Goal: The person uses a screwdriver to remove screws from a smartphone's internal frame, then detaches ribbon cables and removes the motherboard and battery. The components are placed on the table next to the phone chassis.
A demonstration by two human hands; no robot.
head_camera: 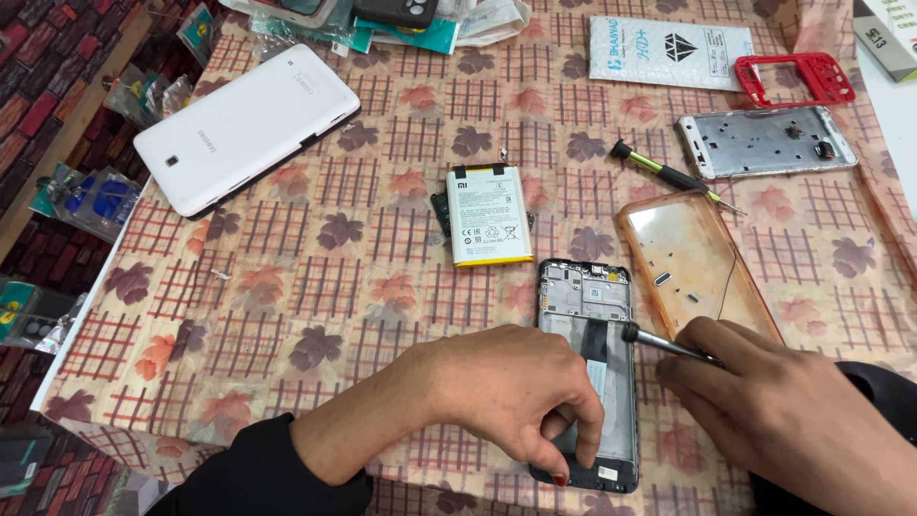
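The opened dark-framed smartphone without its back cover [589, 325] lay near the front edge of the table covered with a checked, leaf-patterned cloth [315, 287]. The left hand [506, 392] pressed down on the lower half of the phone, its fingers bent over the frame and holding it steady. The right hand [783, 401] was closed around a thin metal screwdriver [664, 344] — its tip touched the right edge of the phone. Just behind the phone lay a flat white phone battery with a yellow edge [489, 215]. To the right rested a transparent orange phone case [693, 263], and beyond it a small screwdriver with a black and green handle [669, 175] and a silver metal phone frame [764, 140]. A white tablet lying face down [248, 124] was well apart, at the far left.
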